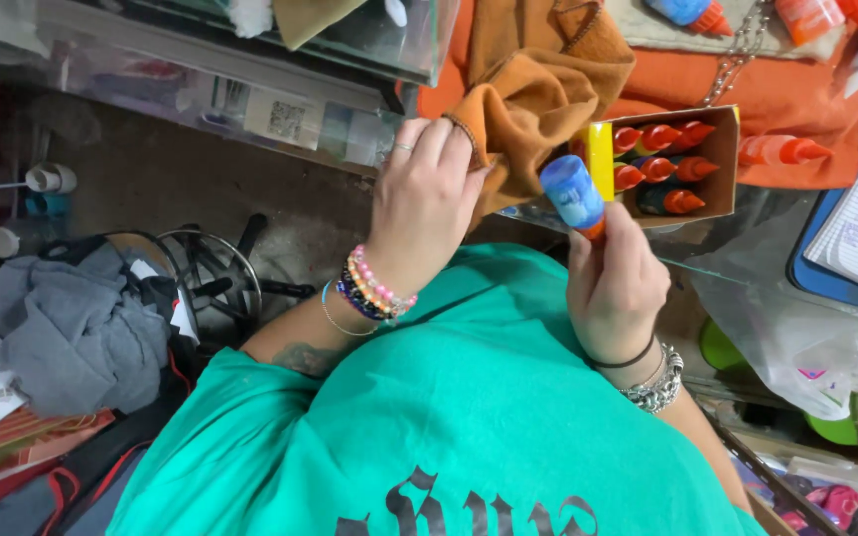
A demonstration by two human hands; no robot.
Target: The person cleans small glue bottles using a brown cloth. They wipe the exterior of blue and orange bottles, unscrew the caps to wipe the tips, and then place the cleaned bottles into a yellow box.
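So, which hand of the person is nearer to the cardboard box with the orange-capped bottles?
The right hand. It holds a blue bottle just at the front of the cardboard box. The left hand is farther away, gripping the orange cloth beside the box.

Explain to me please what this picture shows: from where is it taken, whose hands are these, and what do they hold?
A camera on a person's head looks down over their green shirt, so both hands are that person's own. The right hand holds a small blue bottle, bottom end facing the camera. The left hand grips a brown cloth. Beside them stands an open cardboard box with several bottles with orange caps. More such bottles lie on an orange cloth behind.
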